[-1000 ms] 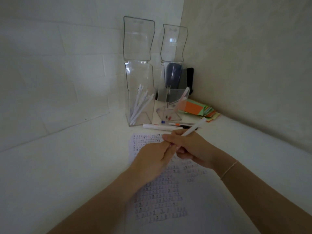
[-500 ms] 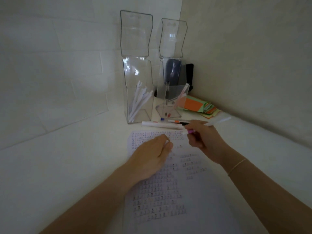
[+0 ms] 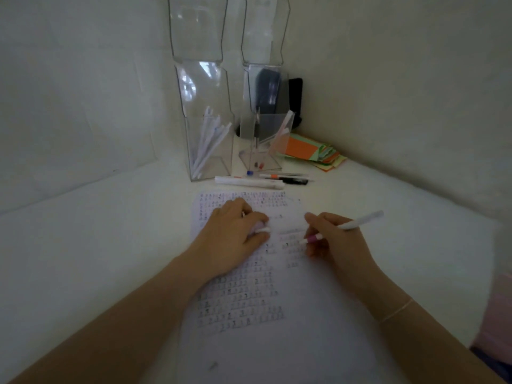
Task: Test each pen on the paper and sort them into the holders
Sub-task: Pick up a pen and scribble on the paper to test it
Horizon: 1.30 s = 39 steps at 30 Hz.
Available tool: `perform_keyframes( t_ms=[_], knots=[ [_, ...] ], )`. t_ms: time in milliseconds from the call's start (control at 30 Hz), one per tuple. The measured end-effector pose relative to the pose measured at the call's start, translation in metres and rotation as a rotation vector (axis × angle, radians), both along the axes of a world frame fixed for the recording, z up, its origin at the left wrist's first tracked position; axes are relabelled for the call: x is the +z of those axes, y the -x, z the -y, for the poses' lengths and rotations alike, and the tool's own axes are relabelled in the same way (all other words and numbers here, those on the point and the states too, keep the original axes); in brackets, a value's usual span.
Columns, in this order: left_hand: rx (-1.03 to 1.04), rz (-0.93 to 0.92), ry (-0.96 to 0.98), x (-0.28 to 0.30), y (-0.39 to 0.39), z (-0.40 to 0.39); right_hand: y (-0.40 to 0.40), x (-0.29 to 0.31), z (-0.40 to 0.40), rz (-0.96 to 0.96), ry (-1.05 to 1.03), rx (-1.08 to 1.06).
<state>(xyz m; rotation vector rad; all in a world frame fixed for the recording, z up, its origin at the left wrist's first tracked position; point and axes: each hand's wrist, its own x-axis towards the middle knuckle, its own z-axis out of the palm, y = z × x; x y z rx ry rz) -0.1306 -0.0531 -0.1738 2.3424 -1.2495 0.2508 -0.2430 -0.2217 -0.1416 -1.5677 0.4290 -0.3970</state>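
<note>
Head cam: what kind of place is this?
Probably a desk tucked into a room corner: a white table meeting two bare walls, clear holders with pens, a stack of coloured paper, and a sheet of handwritten marks.

Both forearms enter from bottom edge, converging toward frame centre. Left hand (image 3: 235,234) just left of centre, palm down, fingers curled round small white cap at fingertips. Right hand (image 3: 331,239) right of centre, fingers pinching pen (image 3: 346,225), tip pointing left and down, barrel angled toward upper right. Thin bracelet on right wrist, lower right
</note>
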Motion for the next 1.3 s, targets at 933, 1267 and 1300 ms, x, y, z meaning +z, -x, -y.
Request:
perform_keyframes(
  t_ms=[933, 1267, 1300],
  knots=[
    [0.063, -0.077, -0.279, 0.0, 0.003, 0.0, 0.002, -0.016, -0.008, -0.076, 0.492, -0.168],
    [0.044, -0.084, -0.046, -0.003, 0.003, -0.001, 0.004, -0.015, -0.01, -0.078, 0.4, -0.132],
    [0.042, -0.071, -0.019, -0.003, 0.003, 0.0, 0.004, -0.015, -0.01, -0.077, 0.405, -0.144]
  ],
)
